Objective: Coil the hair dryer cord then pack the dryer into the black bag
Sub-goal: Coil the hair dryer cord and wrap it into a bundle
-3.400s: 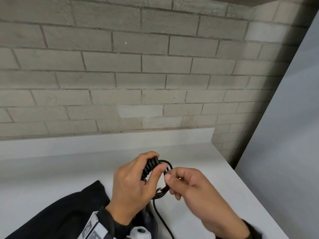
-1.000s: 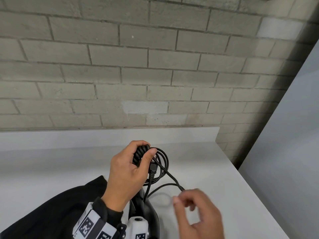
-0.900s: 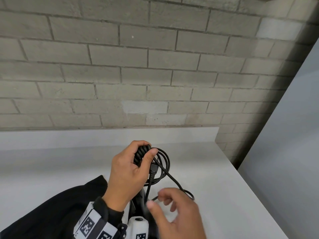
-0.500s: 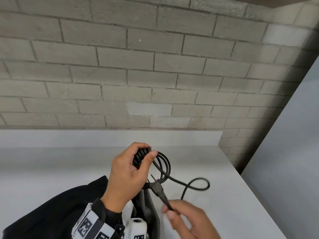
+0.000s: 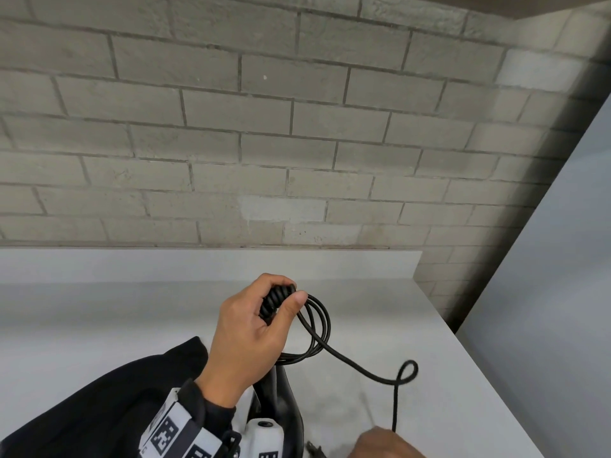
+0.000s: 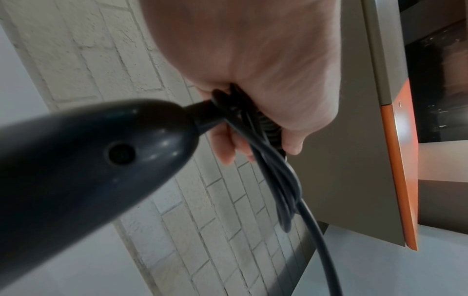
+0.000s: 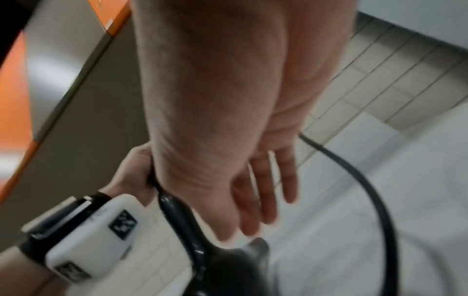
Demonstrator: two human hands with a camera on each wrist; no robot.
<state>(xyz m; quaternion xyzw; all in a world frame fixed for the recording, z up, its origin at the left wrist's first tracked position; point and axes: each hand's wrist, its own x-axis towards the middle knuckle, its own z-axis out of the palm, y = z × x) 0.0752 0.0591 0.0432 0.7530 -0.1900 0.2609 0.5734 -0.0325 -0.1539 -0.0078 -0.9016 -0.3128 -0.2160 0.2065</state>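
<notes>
Currently the left hand (image 5: 249, 328) is clenched around several loops of the thin black rubber power cord (image 5: 319, 325), thumb pressing them against the ribbed strain relief at the base of the glossy black plastic hair dryer (image 6: 83, 160). The left wrist view shows the dryer's handle end hanging just below the fist, the loops bundled against the palm.

From the bundle one loose length of cord runs out to the right over the white tabletop (image 5: 99, 325), forms a small stray curl, and drops toward the right hand (image 7: 253, 190). That hand sits at the bottom edge of the head view. Its wrist view shows the fingers extended and roughly straight, with the cord passing beside them; no pinch on the cord is visible. The plug seems to lie just left of it, small and unclear.

The soft black fabric bag (image 5: 99, 408) lies on the tabletop under the left forearm.

Progress, as judged: coiling partly done, a tail left to wind. Packing not started; the dryer is outside the bag.
</notes>
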